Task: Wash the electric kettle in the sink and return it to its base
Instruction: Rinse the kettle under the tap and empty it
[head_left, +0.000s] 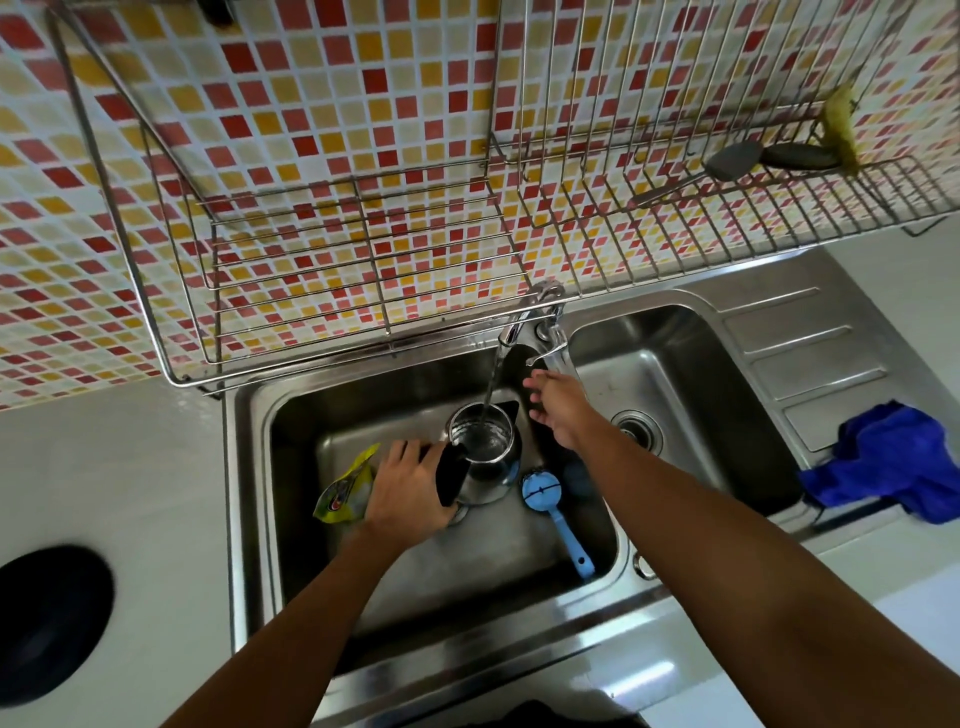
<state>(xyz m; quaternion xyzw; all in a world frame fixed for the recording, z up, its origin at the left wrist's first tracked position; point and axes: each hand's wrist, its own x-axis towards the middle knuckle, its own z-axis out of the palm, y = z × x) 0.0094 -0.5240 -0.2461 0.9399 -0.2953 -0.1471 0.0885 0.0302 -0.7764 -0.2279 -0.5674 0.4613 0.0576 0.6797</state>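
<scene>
Kettle (491, 475) position: upright in the left basin (291, 467) of the sink, mouth uncovered, directly under the running stream (491, 384); water is collecting inside.

Reading across from the left:
- One black disc (52, 623) sits on the counter, well apart from the sink, with nothing on it. I judge it to be the kettle base.
- One yellow pouch (345, 488) lies in the left basin, just beside my left hand (408, 488).
- My left hand is wrapped round the black handle and steadies the kettle.
- One tap (524, 322) stands between the two basins, spout turned left.
- One blue brush (553, 512) lies on the basin floor just right of the kettle.
- My right hand (558, 410) holds nothing, fingers spread and straight just below the tap lever; contact with the lever cannot be confirmed.
- The right basin (675, 374) follows, then one blue cloth (883, 462) on the drainer.

Progress, as a judgement: early stage.
- Done: kettle off base, in sink, filling.
- Remaining: scrub or swirl, empty, shut off tap, return kettle to base
</scene>
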